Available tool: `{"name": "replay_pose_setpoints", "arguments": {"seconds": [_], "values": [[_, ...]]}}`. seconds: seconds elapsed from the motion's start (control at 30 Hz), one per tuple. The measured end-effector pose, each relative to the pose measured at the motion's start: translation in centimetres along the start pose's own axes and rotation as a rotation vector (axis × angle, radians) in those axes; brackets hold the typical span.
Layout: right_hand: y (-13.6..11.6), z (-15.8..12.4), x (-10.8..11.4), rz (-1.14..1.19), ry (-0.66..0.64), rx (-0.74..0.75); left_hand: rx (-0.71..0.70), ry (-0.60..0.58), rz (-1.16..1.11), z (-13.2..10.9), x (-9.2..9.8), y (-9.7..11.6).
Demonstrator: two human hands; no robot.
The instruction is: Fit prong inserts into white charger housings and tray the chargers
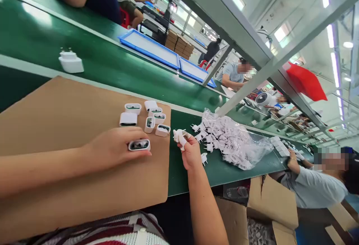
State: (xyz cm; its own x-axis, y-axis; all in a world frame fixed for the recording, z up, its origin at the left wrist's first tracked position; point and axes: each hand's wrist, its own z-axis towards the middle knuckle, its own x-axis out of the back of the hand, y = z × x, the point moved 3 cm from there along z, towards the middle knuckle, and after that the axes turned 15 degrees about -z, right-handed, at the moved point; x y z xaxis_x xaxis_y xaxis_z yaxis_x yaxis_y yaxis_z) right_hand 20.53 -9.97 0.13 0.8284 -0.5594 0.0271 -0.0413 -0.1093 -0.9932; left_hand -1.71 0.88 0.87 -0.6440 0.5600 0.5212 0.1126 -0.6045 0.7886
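Note:
My left hand [117,146] is closed round a white charger housing [139,145], its open end facing me with dark parts inside. Over the green table's edge area, my right hand [190,149] pinches a small white plug piece [179,136]; white coverings show on some of its fingertips. Just beyond my left hand, several white housings [128,119] stand or lie on the brown cardboard sheet [70,114]. Right of my right hand, many white plug pieces [224,136] lie in and beside a clear plastic bag [258,144].
A finished-looking white charger [71,62] sits on the green conveyor [112,64] at the left. Blue-rimmed trays [151,49] lie beyond it. A metal post [238,84] slants across the bench. Cardboard boxes [272,196] and a co-worker [314,185] are at the right.

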Motion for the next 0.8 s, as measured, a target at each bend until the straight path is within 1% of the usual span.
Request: {"name": "replay_pose_setpoints", "arguments": {"seconds": [0.03, 0.1, 0.17, 0.23, 0.33, 0.4, 0.47, 0.63, 0.8], "values": [[-0.2, -0.4, -0.4, -0.067, -0.018, 0.024, 0.019, -0.005, -0.016, -0.8, -1.0, -0.2], [-0.7, -1.5, -1.2, -0.221, -0.049, 0.106, 0.065, -0.009, -0.063, -1.6, -2.0, -0.7], [-1.3, -2.8, -2.2, -0.379, -0.062, 0.237, 0.124, -0.016, -0.144, -1.7, -2.0, -1.2], [-1.8, -4.0, -3.2, -0.532, -0.062, 0.415, 0.163, -0.039, -0.233, -1.7, -1.7, -1.6], [-2.1, -5.0, -4.8, -0.782, -0.069, 0.699, 0.150, -0.046, -0.303, -2.1, -1.3, -1.6], [-2.0, -5.2, -5.5, -0.914, -0.076, 0.831, 0.126, -0.042, -0.313, -2.3, -1.3, -1.5], [-1.9, -5.1, -6.0, -0.996, -0.087, 0.891, 0.113, -0.046, -0.321, -2.3, -1.4, -1.5], [-2.4, -5.1, -6.5, -1.201, -0.125, 0.960, 0.109, -0.031, -0.360, -2.1, -1.5, -1.9], [-3.1, -4.1, -6.2, -1.316, -0.200, 0.951, 0.217, -0.038, -0.411, -1.9, -1.6, -2.3]]}}
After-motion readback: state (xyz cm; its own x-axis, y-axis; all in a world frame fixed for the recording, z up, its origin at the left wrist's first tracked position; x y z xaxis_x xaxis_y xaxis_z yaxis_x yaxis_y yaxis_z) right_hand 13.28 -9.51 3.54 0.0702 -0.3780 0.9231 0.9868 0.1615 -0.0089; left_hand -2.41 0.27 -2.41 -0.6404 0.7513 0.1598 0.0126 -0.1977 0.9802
